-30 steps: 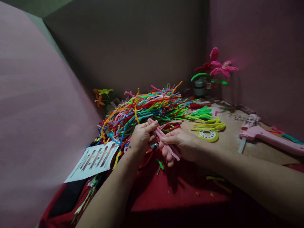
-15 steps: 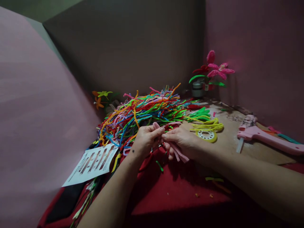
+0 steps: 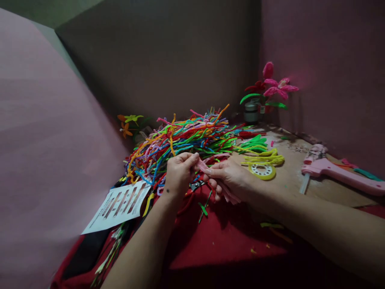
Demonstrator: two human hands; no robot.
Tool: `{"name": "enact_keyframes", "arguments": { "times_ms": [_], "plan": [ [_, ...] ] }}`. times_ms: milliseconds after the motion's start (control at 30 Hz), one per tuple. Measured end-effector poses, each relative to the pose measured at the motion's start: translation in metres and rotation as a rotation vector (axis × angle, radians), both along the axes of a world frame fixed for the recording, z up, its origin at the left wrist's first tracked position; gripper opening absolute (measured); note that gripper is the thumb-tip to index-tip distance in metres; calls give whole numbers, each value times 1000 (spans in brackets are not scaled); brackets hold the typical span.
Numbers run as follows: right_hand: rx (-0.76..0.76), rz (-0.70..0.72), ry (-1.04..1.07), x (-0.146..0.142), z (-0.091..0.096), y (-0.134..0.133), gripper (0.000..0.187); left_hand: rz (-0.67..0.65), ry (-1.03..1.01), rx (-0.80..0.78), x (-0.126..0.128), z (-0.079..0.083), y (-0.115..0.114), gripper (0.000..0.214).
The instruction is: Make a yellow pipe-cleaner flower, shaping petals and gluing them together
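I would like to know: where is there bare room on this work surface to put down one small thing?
Two patches look mostly bare: the red cloth between the left forearm and the orange crumbs, and the brown board between the yellow-rimmed disc and the pink glue gun. It is crowded beyond the left hand, under the coloured stem pile, and around the printed sheet.

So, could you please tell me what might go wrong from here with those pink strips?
The pink strips could slip or splay, since the left hand and right hand hold them in their fingers. Loose strands in the colourful pile just beyond might snag. The right forearm could perhaps bump the pink glue gun.
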State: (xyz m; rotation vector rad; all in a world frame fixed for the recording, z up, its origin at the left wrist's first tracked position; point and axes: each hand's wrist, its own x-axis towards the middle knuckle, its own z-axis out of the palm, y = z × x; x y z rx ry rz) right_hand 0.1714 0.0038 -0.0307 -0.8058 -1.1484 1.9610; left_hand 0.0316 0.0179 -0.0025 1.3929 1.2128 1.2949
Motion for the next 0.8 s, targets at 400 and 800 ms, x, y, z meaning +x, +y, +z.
{"name": "enact_keyframes", "arguments": {
  "times_ms": [400, 800],
  "plan": [
    [38, 110, 100, 2, -9, 6, 18, -322, -207, -121, -14, 3, 9, 20],
    [-21, 100, 59, 4, 5, -6, 19, -283, -124, -212, -18, 9, 8, 26]
  ]
}}
